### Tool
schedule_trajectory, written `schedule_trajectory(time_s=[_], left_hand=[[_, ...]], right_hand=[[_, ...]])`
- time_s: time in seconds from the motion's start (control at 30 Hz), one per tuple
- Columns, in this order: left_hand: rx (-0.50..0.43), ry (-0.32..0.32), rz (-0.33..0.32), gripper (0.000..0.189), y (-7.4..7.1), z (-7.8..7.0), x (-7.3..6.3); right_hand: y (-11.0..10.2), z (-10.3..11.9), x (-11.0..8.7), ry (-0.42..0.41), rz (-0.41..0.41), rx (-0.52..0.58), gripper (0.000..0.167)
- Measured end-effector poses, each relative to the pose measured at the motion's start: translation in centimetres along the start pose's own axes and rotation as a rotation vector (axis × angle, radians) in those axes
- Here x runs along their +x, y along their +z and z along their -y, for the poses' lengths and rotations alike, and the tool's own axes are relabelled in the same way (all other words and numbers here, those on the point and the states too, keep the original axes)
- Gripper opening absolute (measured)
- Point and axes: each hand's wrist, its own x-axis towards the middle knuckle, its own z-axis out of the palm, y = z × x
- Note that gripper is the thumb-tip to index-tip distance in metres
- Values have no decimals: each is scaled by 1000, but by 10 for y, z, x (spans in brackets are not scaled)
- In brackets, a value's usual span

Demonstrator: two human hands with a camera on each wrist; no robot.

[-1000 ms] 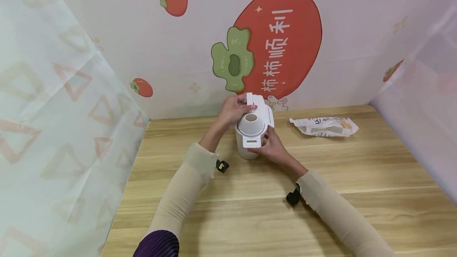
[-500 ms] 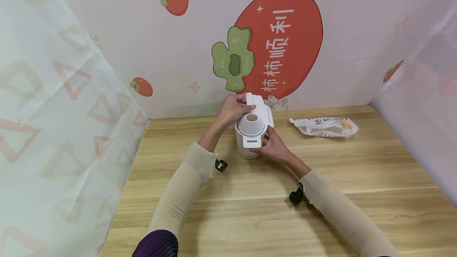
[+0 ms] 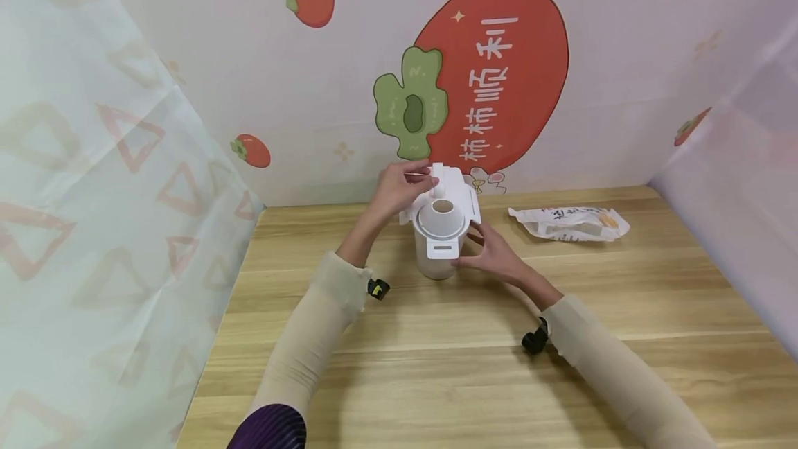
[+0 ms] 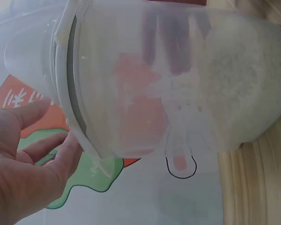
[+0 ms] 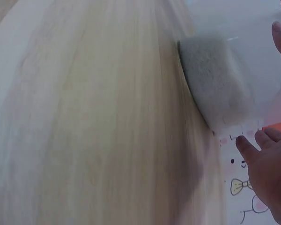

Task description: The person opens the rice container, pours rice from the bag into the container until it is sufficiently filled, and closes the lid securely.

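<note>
A translucent storage jar (image 3: 433, 267) stands upright on the wooden table, a pale grain-like filling (image 4: 243, 70) showing in its lower part. Its white lid (image 3: 460, 189) has side latches and a raised cone-shaped cap (image 3: 442, 219). My left hand (image 3: 397, 189) is at the lid's back left, fingers loosely extended; in the left wrist view fingertips reach the lid's edge, though contact is unclear. Beside the jar's right side is my right hand (image 3: 497, 255), its fingers spread. In the right wrist view that hand (image 5: 271, 173) appears beside the jar wall, not gripping it.
A white printed plastic packet (image 3: 570, 224) lies on the table (image 3: 436, 380) to the right of the jar. Behind the jar rises a wall sheet printed with persimmons (image 3: 499, 75). Patterned sheets flank both sides.
My left hand's thumb has lifted off the lid's top and the hand has shifted slightly left. My right hand has loosened and moved a little right, away from the jar.
</note>
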Motion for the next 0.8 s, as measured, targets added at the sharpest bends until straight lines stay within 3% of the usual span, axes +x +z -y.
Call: schedule_trajectory(time_s=[0.17, 0.3, 0.53, 0.8], left_hand=[[4, 130, 25, 48, -15, 10, -5], [32, 202, 112, 56, -32, 19, -10], [154, 165, 283, 80, -55, 29, -20], [289, 211, 410, 107, -52, 38, -20]], right_hand=[[-17, 0, -5, -63, -12, -17, 117], [-35, 3, -9, -89, -22, -63, 114], [-60, 22, -10, -131, -36, -154, 110], [-74, 51, 3, -227, -1, -335, 115]])
